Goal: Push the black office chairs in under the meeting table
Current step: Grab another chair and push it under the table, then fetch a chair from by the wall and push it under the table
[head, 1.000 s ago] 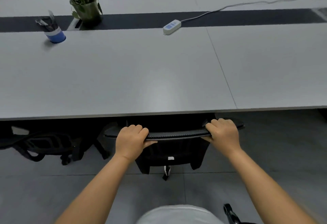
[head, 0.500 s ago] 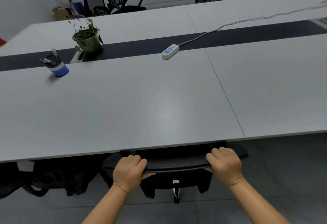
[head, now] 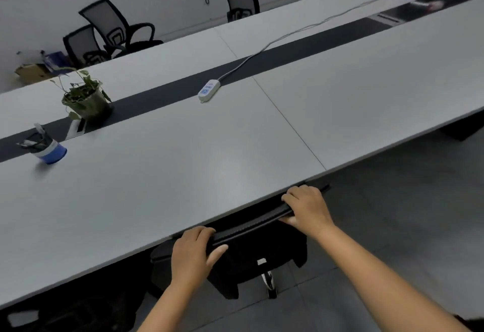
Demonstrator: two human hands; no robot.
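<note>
Hands grasp the top rail of the black office chair point(head: 251, 229) at the near edge of the meeting table point(head: 183, 169). The left hand point(head: 192, 253) has its fingers curled over the rail's left end with the thumb stretched along the near side. The right hand point(head: 307, 208) clasps the rail's right end, fingers hooked over the top and thumb beneath. That chair's backrest stands right against the near edge, its top rail partly tucked beneath the grey tabletop, the rest of the back hanging dark below, with the floor point(head: 392, 213) grey to its right.

Farther in, near the left edge, a blue pen cup point(head: 48, 149) stands beside the dark strip point(head: 162, 97) running along the table's middle. A potted plant point(head: 85, 101) stands on that strip just beyond the cup. A white power strip point(head: 209, 90) lies at the strip's near border around the table's middle, its cable point(head: 288, 35) trailing toward the far right corner, where blurred clutter cannot be made out.

Beyond the far edge, two mesh-backed chairs point(head: 110, 33) stand at the left by the wall, a third chair point(head: 239, 0) sits close against the far edge, and a cardboard box point(head: 32, 72) lies at the far left.
</note>
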